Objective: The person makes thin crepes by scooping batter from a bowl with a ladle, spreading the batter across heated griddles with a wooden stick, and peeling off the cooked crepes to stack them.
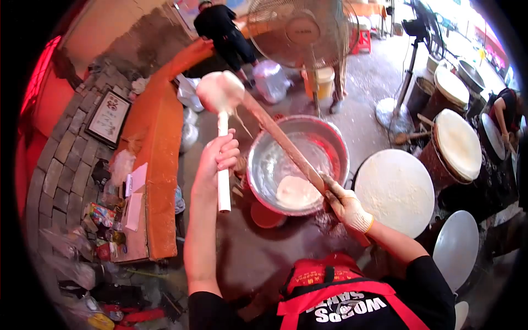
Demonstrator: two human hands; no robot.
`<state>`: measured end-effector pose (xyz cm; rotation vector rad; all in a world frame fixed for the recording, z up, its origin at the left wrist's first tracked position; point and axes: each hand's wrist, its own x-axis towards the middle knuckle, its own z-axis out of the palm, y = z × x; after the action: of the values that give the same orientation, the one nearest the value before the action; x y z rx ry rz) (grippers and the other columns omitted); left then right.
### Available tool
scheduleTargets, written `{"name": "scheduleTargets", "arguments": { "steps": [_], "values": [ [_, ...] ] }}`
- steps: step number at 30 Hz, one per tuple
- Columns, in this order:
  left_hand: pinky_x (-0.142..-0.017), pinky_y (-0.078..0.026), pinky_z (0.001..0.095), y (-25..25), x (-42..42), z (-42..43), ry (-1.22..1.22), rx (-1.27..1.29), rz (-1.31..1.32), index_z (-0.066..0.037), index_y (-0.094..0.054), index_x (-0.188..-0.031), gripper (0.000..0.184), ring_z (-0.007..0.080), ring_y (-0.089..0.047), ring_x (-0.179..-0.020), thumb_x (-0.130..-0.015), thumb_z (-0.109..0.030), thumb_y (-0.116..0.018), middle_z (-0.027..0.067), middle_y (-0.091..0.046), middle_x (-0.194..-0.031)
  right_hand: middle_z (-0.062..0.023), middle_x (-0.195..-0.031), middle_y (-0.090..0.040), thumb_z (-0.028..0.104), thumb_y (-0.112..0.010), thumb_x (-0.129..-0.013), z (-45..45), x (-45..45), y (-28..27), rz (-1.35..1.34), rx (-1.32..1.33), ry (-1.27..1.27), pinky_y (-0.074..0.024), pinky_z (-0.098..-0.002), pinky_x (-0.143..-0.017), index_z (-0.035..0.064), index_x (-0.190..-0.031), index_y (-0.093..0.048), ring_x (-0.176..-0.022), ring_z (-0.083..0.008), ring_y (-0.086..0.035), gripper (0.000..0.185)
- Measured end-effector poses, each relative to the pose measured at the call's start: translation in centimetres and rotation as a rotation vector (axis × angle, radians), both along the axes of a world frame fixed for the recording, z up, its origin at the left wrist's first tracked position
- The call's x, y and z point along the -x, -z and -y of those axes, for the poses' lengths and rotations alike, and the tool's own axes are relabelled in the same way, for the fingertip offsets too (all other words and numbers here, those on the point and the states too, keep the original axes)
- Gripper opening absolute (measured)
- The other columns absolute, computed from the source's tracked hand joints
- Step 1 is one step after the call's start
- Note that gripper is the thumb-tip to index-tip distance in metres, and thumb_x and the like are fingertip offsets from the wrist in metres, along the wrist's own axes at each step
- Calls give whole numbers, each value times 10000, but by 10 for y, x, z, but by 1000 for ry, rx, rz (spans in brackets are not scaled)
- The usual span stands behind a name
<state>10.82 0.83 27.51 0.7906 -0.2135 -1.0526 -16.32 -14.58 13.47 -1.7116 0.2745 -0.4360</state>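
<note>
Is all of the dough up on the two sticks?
No: one lump clings to the white stick and wooden stick, but more dough lies in the metal basin.

Black shirt [432, 289]: white lettering [350, 309]; framed sign [109, 118]: characters. None clearly legible.

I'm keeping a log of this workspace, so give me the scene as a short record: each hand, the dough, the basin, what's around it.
Left hand: closed around white rod
Right hand: gloved, holding wooden stick
Doughy lump: at far ends of both
Metal basin: pale mass inside
Right of basin: round board
Beyond basin: large fan
</note>
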Motion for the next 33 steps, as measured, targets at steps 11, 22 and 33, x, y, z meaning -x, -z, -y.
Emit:
{"name": "scheduleTargets", "arguments": {
  "steps": [11, 22, 33],
  "values": [
    [-350, -347, 156, 78, -72, -28, 278, -171, -521, -34, -373, -859, 84, 31, -362, -427, -932, -30, -414, -34, -388, -601, 7, -641, -518, 260, -462, -954, -65, 12, 100, -359, -437, 9, -358, -249, -425, 63, -1289, -502, -473, -78, -428, 391],
    [-358, -360, 195, 98, 5, 19, 757, -555, -830, -6, -370, -860, 122, 60, -362, -444, -965, -68, -364, -6, -369, -637, -259, -1106, -584, 116, -534, -877, -123, 128, 66, -212, 324, 730, -467, -371, -866, 56, -1311, -447, -1040, -360, -593, 447],
    [-356, -348, 196, 60, 323, 149, 1456, -677, -841, 81, -380, -1028, 169, 59, -379, -452, -950, -63, -341, 10, -361, -665, 1, -603, -534, 234, -439, -928, -221, 387, 89, -154, -331, 1290, -374, -248, -449, 74, -1209, -555, -479, -68, -455, 344]
  ]
}}
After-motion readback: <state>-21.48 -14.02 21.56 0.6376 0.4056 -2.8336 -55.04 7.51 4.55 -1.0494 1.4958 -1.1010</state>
